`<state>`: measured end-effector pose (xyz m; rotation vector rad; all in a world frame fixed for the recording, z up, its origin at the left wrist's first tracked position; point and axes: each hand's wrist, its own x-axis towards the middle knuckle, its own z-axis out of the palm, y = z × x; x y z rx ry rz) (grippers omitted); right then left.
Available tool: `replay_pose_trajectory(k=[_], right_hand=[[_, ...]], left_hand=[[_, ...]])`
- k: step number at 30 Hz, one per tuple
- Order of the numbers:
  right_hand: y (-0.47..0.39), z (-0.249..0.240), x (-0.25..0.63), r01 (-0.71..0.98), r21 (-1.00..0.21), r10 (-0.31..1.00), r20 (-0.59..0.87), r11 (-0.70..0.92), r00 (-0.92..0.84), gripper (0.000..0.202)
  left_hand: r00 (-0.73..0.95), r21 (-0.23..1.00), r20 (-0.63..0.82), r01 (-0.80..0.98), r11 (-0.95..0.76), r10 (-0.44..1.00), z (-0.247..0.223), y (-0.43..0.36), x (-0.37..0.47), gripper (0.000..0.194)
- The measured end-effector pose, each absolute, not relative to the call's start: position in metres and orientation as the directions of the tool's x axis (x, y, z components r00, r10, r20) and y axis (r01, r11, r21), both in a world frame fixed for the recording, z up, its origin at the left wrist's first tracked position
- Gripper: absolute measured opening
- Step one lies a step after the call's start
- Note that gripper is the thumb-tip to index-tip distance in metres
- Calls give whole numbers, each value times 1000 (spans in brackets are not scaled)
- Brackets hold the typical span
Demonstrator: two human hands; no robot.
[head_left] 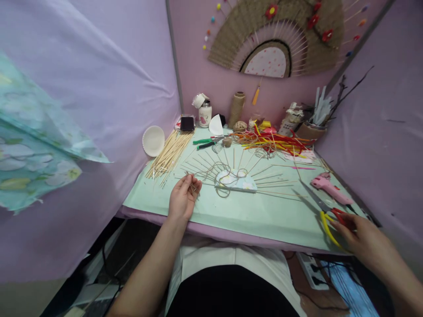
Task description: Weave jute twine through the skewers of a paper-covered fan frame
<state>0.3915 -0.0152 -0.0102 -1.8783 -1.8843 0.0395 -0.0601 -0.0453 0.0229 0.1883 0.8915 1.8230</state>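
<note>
My left hand (185, 196) is closed, its fingers pinched on thin brown cord (194, 190) left of the fan piece. The cord loops over a half-round floral cloth piece (236, 181) with thin sticks spread out from it. At the right table edge, my right hand (358, 231) is closed round the red and yellow handles of scissors (322, 204). The blades lie apart and point up and left, beside a pink glue gun (332, 190).
Behind lie a pile of wooden sticks (170, 154), green-handled pliers (202, 141), red and yellow strips (280, 141), a twine roll (237, 110) and a white jar (205, 115). A white bowl (153, 141) leans at the left. A large fan (231, 42) hangs on the wall.
</note>
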Motion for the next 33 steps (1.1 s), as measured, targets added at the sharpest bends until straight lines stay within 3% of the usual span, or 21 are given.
replay_pose_trajectory(k=[3,6,10,13,15,17,22,24,26,28,31,33], right_hand=[[-17,-12,401,921,-356,973,99,-159,206,19],[-14,-11,399,946,-254,967,99,-203,234,24],[-11,13,354,995,-81,876,483,62,-15,16],[-8,40,284,859,-141,733,600,492,-321,24],[-4,51,230,721,-206,677,579,662,-456,20],[2,53,181,656,-219,660,501,722,-560,16],[19,43,119,719,-117,720,255,685,-645,10],[23,42,115,745,-109,748,211,658,-630,16],[24,45,118,763,-155,767,286,628,-574,20],[20,50,121,759,-233,759,451,608,-470,18],[7,53,123,697,-320,684,651,641,-330,16],[-3,51,122,650,-327,638,700,686,-320,13]], left_hand=[[-435,647,-267,-742,-175,860,22,-45,-59,10],[-431,649,-259,-740,-175,864,23,-45,-59,11],[-423,646,-269,-746,-164,865,24,-45,-57,10],[-406,634,-286,-759,-146,868,25,-45,-55,7],[-392,624,-296,-770,-134,871,26,-45,-53,5],[-373,611,-315,-783,-114,872,27,-46,-53,2],[-297,569,-414,-822,-10,860,31,-50,-53,6],[-260,552,-438,-833,29,861,32,-52,-52,4],[-227,540,-449,-839,60,865,32,-53,-49,3],[-186,525,-453,-846,93,872,31,-53,-45,4],[-113,488,-464,-860,147,879,28,-53,-36,5],[-66,457,-478,-870,183,876,27,-53,-31,4]])
